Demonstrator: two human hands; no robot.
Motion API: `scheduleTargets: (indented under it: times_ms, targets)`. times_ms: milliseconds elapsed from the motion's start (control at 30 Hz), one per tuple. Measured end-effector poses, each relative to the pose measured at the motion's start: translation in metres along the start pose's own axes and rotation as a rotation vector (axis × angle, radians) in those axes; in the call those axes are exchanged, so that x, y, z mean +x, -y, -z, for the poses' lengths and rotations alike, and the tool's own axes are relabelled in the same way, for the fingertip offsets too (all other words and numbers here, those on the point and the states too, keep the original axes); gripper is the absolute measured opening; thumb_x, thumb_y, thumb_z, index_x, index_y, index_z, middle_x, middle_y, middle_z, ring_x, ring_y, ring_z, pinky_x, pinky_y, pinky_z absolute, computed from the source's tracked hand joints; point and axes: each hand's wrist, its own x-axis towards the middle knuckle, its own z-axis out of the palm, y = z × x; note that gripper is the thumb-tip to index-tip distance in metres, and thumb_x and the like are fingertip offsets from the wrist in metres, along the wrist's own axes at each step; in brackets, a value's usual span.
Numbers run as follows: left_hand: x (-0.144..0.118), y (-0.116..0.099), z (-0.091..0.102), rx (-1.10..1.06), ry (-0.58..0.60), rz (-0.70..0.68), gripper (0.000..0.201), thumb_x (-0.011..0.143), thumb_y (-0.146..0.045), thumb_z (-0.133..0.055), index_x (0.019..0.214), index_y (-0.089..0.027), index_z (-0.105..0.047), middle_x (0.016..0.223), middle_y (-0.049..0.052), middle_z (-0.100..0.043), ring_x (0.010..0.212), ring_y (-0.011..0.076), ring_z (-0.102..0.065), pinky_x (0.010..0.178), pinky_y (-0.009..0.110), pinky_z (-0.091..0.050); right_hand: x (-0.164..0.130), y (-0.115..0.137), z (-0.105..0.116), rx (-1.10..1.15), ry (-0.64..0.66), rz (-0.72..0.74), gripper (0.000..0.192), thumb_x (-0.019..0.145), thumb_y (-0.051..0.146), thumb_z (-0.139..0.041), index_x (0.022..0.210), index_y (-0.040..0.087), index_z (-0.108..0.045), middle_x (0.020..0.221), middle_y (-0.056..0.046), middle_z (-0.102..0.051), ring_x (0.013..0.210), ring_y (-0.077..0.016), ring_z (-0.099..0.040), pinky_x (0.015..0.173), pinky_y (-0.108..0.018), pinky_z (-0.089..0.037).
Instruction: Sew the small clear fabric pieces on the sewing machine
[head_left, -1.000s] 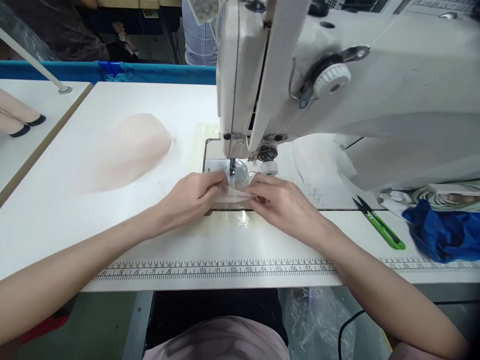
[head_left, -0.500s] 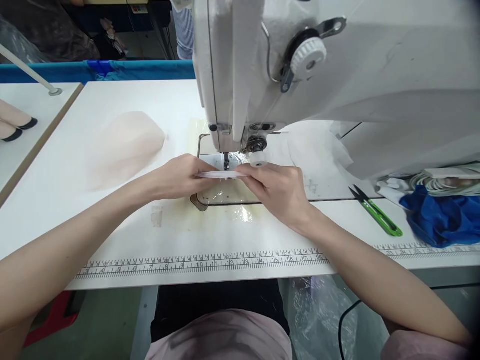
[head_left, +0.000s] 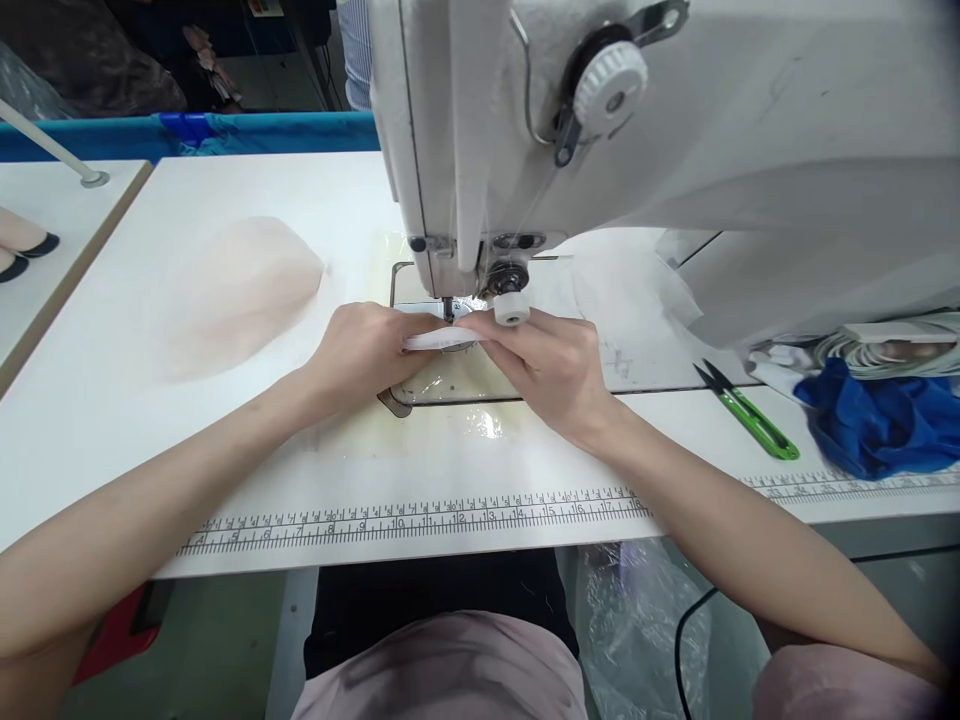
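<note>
Just in front of the needle of a white sewing machine [head_left: 645, 170], a narrow folded piece of white fabric [head_left: 439, 340] is stretched between my hands. My left hand [head_left: 375, 345] pinches its left end. At the other end, the thumb and fingers of my right hand [head_left: 551, 365] are closed on it. The presser foot [head_left: 448, 310] stands right behind the fabric and is partly hidden by my fingertips. Whether the fabric lies under the foot I cannot tell.
Sheer pale fabric pieces [head_left: 255, 290] lie on the left of the white table, with more white fabric [head_left: 630, 285] behind my right hand. Green thread snips [head_left: 750, 410] and a blue cloth [head_left: 885, 420] lie at the right. A printed ruler [head_left: 427, 522] runs along the front edge.
My hands and the white fabric have moved slightly forward, closer to the presser foot. My fingertips now cover more of the area around the foot. The view has shifted a little.
</note>
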Motion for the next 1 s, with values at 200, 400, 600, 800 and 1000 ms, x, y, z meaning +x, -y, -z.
scheduleTargets:
  times_ms: [200, 400, 600, 800, 1000]
  targets:
    - [0.003, -0.008, -0.015, -0.005, -0.122, 0.087, 0.023, 0.083, -0.033, -0.060, 0.095, -0.023, -0.077, 0.057, 0.000, -0.065, 0.049, 0.0140, -0.054, 0.050, 0.026, -0.031, 0.000, 0.000, -0.002, 0.018, 0.000, -0.037, 0.029, 0.098, 0.016, -0.049, 0.094, 0.025, -0.076, 0.069, 0.006, -0.066, 0.052, -0.0038, -0.048, 0.045, -0.018, -0.033]
    - [0.002, -0.008, -0.004, -0.100, -0.076, 0.032, 0.028, 0.086, -0.035, -0.052, 0.077, -0.019, -0.073, 0.048, -0.001, -0.050, 0.045, 0.0113, -0.041, 0.049, 0.025, -0.030, 0.000, -0.001, -0.001, -0.004, 0.187, -0.142, 0.033, 0.101, 0.026, -0.044, 0.092, 0.025, -0.075, 0.069, 0.002, -0.063, 0.055, -0.0071, -0.048, 0.047, -0.023, -0.031]
    - [0.003, -0.009, 0.005, -0.128, -0.012, 0.032, 0.030, 0.082, -0.040, -0.058, 0.059, -0.020, -0.058, 0.042, -0.006, -0.031, 0.041, 0.0083, -0.025, 0.046, 0.025, -0.025, 0.003, -0.001, 0.002, 0.004, 0.256, -0.180, 0.038, 0.102, 0.027, -0.042, 0.080, 0.021, -0.072, 0.068, 0.001, -0.064, 0.052, -0.0076, -0.045, 0.045, -0.025, -0.027]
    - [-0.005, -0.014, 0.022, -0.388, 0.150, 0.063, 0.032, 0.083, -0.032, -0.053, 0.054, -0.019, -0.050, 0.043, -0.005, -0.041, 0.040, 0.0072, -0.033, 0.044, 0.024, -0.027, 0.001, -0.002, 0.003, 0.089, 0.219, -0.151, 0.030, 0.101, 0.026, -0.047, 0.092, 0.021, -0.075, 0.076, 0.001, -0.071, 0.058, -0.0072, -0.056, 0.046, -0.023, -0.029]
    - [-0.016, -0.010, 0.030, -0.532, 0.257, 0.008, 0.033, 0.092, -0.031, -0.048, 0.068, -0.017, -0.066, 0.061, -0.001, -0.055, 0.052, 0.0097, -0.053, 0.046, 0.022, -0.036, -0.001, 0.002, 0.017, 0.157, 0.348, -0.109, 0.027, 0.098, 0.020, -0.047, 0.099, 0.021, -0.075, 0.080, 0.003, -0.075, 0.065, -0.0084, -0.063, 0.048, -0.022, -0.031]
